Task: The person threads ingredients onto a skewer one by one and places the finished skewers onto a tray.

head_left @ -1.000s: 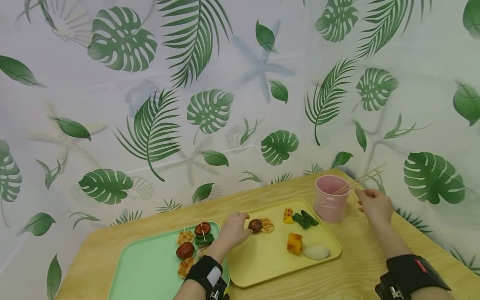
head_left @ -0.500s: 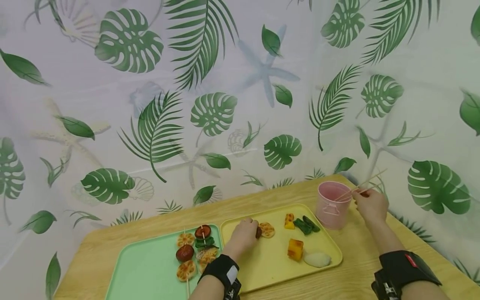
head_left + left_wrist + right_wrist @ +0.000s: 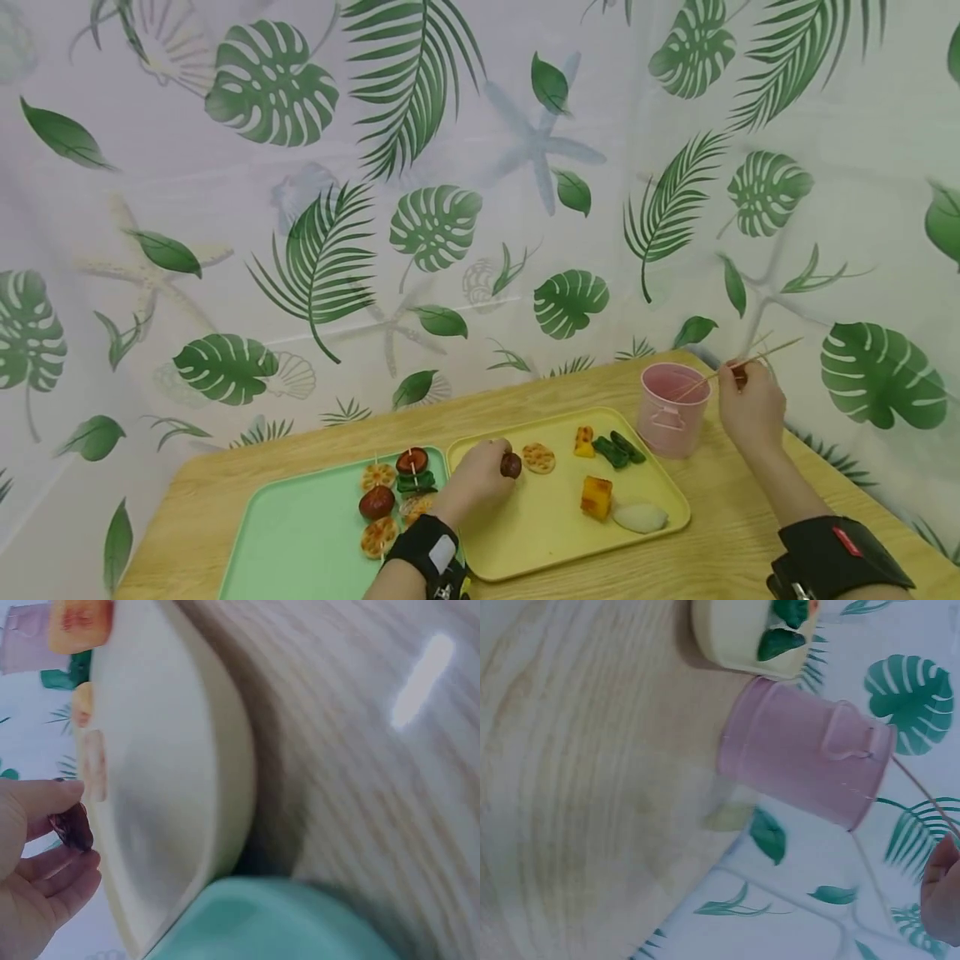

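Note:
My left hand (image 3: 480, 479) pinches a dark brown mushroom (image 3: 511, 465) over the left part of the yellow tray (image 3: 525, 533). In the left wrist view the thumb and fingers grip the mushroom (image 3: 73, 827) from two sides, close over the tray. A browned lotus root slice (image 3: 538, 457) lies just right of it. At the right, my right hand (image 3: 752, 408) pinches a thin bamboo skewer (image 3: 782, 347) beside the pink bucket (image 3: 670, 429). The right wrist view shows that skewer (image 3: 922, 787) running from the bucket's mouth to the fingertips; a second skewer (image 3: 872, 877) leans out below.
The yellow tray also holds a grilled yellow chunk (image 3: 596, 497), a smaller yellow piece (image 3: 583, 442), green pepper pieces (image 3: 613, 451) and a pale white piece (image 3: 640, 517). Loaded skewers (image 3: 377, 502) lie on the green tray (image 3: 300, 533) at left. A leaf-patterned curtain (image 3: 480, 333) stands behind the table.
My left hand has reached right, taken hold of the mushroom and drawn it slightly away from the lotus root slice. My right hand has moved in at the bucket and grasped a skewer, whose end has shifted right.

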The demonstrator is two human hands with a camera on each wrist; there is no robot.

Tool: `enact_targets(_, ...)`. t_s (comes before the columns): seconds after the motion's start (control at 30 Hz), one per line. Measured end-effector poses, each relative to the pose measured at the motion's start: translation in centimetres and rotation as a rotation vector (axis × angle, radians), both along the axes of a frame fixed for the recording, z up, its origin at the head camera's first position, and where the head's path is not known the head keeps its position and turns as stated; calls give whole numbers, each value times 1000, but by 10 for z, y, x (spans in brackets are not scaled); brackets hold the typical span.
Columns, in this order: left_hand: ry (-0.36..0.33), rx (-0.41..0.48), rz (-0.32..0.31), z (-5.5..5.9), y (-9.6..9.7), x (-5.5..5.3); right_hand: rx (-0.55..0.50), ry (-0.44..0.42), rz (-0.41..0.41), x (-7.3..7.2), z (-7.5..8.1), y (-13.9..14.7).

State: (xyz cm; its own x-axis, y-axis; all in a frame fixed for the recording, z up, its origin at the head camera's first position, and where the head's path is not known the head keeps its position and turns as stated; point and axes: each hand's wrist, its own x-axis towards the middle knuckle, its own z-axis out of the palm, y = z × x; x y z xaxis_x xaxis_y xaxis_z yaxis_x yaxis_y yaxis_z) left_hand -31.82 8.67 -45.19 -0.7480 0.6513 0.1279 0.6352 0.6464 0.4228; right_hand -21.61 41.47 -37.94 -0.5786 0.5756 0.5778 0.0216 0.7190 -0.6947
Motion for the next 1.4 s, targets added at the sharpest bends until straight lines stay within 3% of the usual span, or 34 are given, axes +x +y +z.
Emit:
enact_targets(0.07,-28,68,0,6,-8,1,2,106,-18,2,7,-8)
enact_targets(0.2,-135,198,-30,23,-26,8,46,237,46,10,20,-26)
enact_targets(0.33,-231,285,-60,36,-48,17,206,315,210,20,24,-49)
enact_targets(0.43,-254,317,-64,42,-62,22,341,343,367,28,20,-69)
enact_targets(0.5,-276,345,-70,46,-71,26,367,322,468,32,13,-86)
enact_targets(0.63,-357,420,-99,52,-86,33,304,223,673,41,-8,-123)
enact_targets(0.83,-462,485,-125,51,-110,38,353,49,866,57,-34,-166)
enact_targets(1.07,-438,478,-112,51,-128,40,470,-73,917,61,-30,-196)
enact_targets(1.4,-394,452,-112,53,-139,49,428,-178,906,56,-29,-224)
